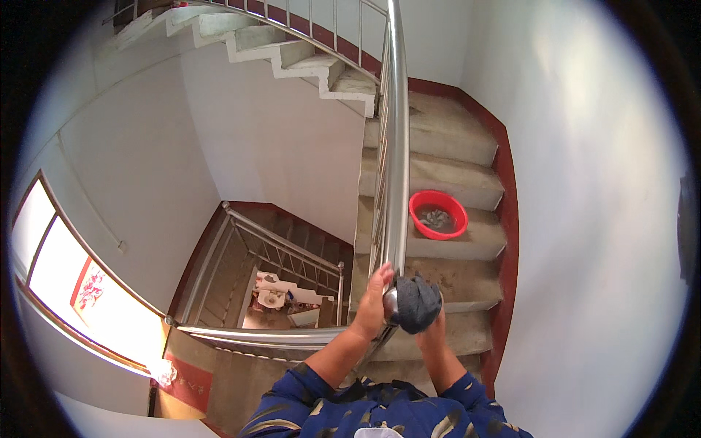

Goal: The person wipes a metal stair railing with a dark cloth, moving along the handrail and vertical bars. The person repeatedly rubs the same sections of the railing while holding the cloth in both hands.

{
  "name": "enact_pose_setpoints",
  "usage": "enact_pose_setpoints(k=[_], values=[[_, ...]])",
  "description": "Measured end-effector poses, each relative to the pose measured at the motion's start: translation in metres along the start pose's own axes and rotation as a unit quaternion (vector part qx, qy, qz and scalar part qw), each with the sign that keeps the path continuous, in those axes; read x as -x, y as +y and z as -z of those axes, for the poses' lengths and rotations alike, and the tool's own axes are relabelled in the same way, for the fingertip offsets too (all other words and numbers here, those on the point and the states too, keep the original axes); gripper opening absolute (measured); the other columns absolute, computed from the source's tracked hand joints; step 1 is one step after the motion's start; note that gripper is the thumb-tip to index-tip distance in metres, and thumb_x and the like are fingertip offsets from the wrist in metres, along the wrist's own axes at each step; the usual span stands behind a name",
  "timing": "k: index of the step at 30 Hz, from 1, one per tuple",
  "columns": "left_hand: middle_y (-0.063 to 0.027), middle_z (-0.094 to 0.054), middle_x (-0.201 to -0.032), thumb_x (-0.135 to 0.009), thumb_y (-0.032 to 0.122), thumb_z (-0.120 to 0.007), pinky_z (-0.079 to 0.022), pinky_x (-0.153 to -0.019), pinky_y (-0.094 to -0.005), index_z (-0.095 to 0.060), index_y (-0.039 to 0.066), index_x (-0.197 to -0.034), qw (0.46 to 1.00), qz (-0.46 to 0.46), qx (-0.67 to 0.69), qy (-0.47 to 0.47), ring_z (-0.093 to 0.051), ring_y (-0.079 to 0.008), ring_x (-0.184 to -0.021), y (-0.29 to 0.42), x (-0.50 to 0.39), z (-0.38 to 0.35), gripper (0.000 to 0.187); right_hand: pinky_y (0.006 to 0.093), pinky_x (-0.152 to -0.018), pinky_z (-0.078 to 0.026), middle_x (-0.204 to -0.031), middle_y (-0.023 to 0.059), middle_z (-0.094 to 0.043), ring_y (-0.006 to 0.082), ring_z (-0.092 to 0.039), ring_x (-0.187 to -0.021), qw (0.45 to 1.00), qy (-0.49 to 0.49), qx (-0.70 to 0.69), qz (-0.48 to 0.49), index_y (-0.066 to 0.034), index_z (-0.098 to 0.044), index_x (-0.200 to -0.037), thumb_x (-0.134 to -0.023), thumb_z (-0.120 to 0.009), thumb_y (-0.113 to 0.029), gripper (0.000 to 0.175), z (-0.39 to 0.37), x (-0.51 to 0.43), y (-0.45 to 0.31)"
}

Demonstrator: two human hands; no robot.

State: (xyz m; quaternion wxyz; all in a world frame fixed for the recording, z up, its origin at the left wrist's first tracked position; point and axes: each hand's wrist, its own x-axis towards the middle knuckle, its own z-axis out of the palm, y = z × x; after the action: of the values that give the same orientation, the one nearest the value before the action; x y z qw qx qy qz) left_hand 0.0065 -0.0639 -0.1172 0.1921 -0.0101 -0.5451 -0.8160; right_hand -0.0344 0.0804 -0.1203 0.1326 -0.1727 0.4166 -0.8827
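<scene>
A dark grey cloth (417,304) is bunched over the right side of a rounded metal end at the near end of a stainless steel handrail (397,142). My right hand (434,327) holds this cloth, and its fingers are mostly hidden under the folds. From the other side my left hand (372,302) grips the handrail, its fingertips lying along the tube. Farther up the stairs, a red plastic basin (464,219) sits on a step to the right of the railing. It contains murky water and some greyish material that I cannot identify.
Concrete steps (438,276) rise ahead, bordered by a dark red skirting band (510,219) and a white wall (580,230). Left of the railing, the stairwell drops to a lower flight with metal railings (285,241). A bright window (71,274) and a red mat (189,380) lie at lower left.
</scene>
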Motion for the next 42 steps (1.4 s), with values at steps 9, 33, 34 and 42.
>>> enact_pose_setpoints(k=[9,33,34,42], values=[[-0.0151,-0.032,-0.157,-0.097,0.074,-0.023,-0.039,-0.116,-0.0480,-0.018,0.016,-0.158,0.938,0.146,0.312,-0.044,-0.043,-0.0315,-0.140,0.022,0.001,0.006,0.084,0.0523,-0.105,-0.043,-0.144,0.0256,-0.044,0.0457,-0.052,-0.126,0.741,-0.160,0.569,0.317,-0.0143,-0.049,-0.135,-0.062,-0.093,-0.037,0.088,-0.043,-0.002,-0.034],[-0.0126,-0.042,-0.152,-0.101,0.066,-0.022,-0.037,-0.117,-0.0446,-0.026,0.015,-0.157,0.932,0.078,0.355,-0.005,-0.045,-0.0296,-0.137,0.021,0.003,-0.007,0.076,0.0517,-0.104,-0.042,-0.138,0.0185,-0.051,0.0461,-0.051,-0.125,0.748,-0.109,0.547,0.360,-0.0171,-0.060,-0.113,-0.061,-0.087,-0.025,0.059,-0.050,-0.006,-0.031],[-0.0119,-0.041,-0.153,-0.102,0.066,-0.022,-0.036,-0.117,-0.0439,-0.026,0.014,-0.157,0.937,0.073,0.343,-0.012,-0.044,-0.0288,-0.138,0.021,0.004,-0.008,0.076,0.0490,-0.100,-0.045,-0.133,0.0155,-0.056,0.0415,-0.055,-0.119,0.755,-0.102,0.545,0.350,-0.0158,-0.062,-0.108,-0.060,-0.086,-0.024,0.055,-0.052,-0.009,-0.033],[-0.0117,-0.032,-0.160,-0.105,0.059,-0.020,-0.029,-0.120,-0.0405,-0.019,0.013,-0.159,0.945,0.055,0.323,0.001,-0.040,-0.0271,-0.142,0.017,0.007,-0.010,0.071,0.0353,-0.094,-0.052,-0.112,0.0068,-0.070,0.0223,-0.068,-0.104,0.983,-0.090,0.149,-0.061,-0.0016,-0.064,-0.116,-0.095,-0.063,-0.021,0.029,-0.027,-0.057,-0.030]])
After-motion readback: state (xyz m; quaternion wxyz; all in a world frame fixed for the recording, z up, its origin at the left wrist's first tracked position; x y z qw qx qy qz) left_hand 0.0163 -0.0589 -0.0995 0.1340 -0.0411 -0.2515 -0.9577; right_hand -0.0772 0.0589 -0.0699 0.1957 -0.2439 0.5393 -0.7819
